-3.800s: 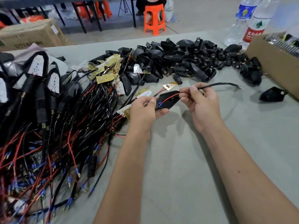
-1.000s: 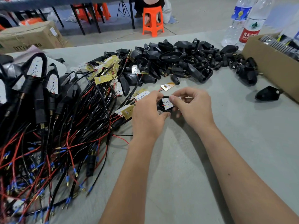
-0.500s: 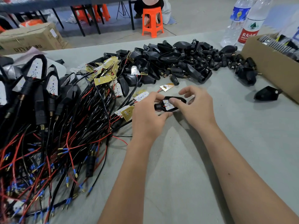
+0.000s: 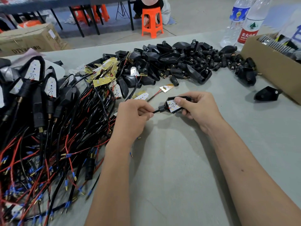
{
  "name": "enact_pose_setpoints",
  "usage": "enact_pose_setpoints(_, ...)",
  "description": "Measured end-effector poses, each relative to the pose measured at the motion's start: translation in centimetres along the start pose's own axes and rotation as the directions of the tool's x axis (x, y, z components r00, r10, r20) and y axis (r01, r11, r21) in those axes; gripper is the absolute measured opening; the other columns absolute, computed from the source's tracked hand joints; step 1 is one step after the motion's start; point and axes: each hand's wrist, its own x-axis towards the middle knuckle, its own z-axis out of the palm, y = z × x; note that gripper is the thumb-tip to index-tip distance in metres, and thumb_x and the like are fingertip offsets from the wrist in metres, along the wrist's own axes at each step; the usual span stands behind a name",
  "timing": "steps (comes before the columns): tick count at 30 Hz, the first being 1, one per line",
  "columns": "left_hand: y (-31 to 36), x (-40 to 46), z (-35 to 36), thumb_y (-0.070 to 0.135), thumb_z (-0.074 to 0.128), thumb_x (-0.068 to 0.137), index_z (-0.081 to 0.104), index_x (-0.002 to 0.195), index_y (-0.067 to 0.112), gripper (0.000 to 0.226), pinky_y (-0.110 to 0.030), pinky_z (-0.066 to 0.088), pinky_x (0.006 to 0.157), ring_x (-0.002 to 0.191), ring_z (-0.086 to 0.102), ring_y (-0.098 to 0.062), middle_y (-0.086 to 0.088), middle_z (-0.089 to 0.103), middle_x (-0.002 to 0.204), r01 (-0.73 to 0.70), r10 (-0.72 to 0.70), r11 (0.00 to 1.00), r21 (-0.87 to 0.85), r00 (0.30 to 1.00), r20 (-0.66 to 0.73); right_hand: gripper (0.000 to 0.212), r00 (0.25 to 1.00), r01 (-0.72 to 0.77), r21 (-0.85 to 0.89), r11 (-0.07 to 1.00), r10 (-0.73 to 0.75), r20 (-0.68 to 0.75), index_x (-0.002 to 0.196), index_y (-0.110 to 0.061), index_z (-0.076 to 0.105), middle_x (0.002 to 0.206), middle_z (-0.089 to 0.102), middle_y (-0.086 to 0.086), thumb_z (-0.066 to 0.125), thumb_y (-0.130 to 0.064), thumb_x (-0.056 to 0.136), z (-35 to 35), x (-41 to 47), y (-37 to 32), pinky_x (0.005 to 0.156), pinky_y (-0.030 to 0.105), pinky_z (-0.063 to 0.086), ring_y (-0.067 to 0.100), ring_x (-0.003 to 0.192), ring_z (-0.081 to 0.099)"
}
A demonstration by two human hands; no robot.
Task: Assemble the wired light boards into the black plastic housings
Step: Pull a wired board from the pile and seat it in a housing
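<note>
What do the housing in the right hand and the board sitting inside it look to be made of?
Housing: looks like moulded black plastic, dull sheen on the rim, held by the right hand. Board: a thin rigid white-faced circuit board with small yellow dots, probably LEDs; its core material cannot be told.

Orange stool (image 4: 152, 22) on grey floor (image 4: 195, 17)

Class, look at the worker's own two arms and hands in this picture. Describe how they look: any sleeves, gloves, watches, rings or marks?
Both forearms are bare right up to the bottom edge of the picture: no sleeves show. The left hand and right hand wear no gloves, and no rings, watch or wristband can be seen. The nails look short. One small dark spot marks the right forearm.
</note>
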Motion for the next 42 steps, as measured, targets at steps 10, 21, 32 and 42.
enact_pose_setpoints(10, 1.1, -0.4, -0.9, 0.027, 0.082, 0.086, 0.075, 0.098, 0.026, 0.014, -0.029, 0.057, 0.074, 0.072, 0.070, -0.010, 0.007, 0.074, 0.078, 0.080, -0.085, 0.995, 0.068, 0.993, 0.078, 0.005, 0.998, 0.001, 0.016, 1.000, 0.000, -0.065, 0.092, -0.009, 0.080, 0.065, 0.070, 0.012, 0.081, -0.012, 0.088, -0.9, 0.2, 0.2, 0.040, 0.020, 0.038, 0.012, 0.043, 0.048)
enact_pose_setpoints(21, 0.6, -1.2, -6.8, 0.008, 0.075, 0.089, 0.075, 0.092, 0.009, 0.003, -0.021, 0.050, 0.053, 0.058, 0.061, -0.012, -0.011, 0.078, 0.084, 0.270, -0.222, 0.868, -0.417, 0.962, 0.160, 0.014, 0.907, -0.053, -0.292, 0.955, -0.077, -0.415, 0.075, -0.024, 0.080, 0.062, 0.070, -0.005, 0.088, -0.035, 0.076, -2.6, 1.4, 1.4, 0.058, 0.028, 0.047, 0.012, 0.056, 0.060)
enact_pose_setpoints(32, 0.4, -1.0, -5.3, 0.041, 0.093, 0.066, 0.046, 0.144, -0.010, 0.104, -0.033, 0.044, 0.111, 0.129, 0.055, -0.029, -0.021, 0.056, 0.138, 0.014, 0.401, 0.462, -0.887, 0.888, 0.223, 0.024, 0.974, -0.048, -0.398, 0.916, -0.045, -0.221, 0.067, -0.022, 0.077, 0.050, 0.060, -0.017, 0.093, -0.039, 0.072, -3.4, 1.0, 0.6, 0.041, 0.013, 0.034, -0.001, 0.041, 0.047)
enact_pose_setpoints(42, 2.6, 0.6, -1.7, 0.030, 0.047, 0.107, 0.072, 0.075, 0.020, 0.042, -0.026, 0.039, 0.065, 0.066, 0.052, -0.021, -0.009, 0.061, 0.071, -0.253, 0.170, 0.917, -0.308, 0.947, -0.273, 0.046, 0.987, 0.108, -0.675, 0.730, 0.003, 0.162, 0.058, -0.015, 0.059, 0.046, 0.051, -0.014, 0.087, -0.047, 0.077, -2.7, -0.3, -1.4, 0.047, 0.020, 0.033, 0.003, 0.043, 0.043)
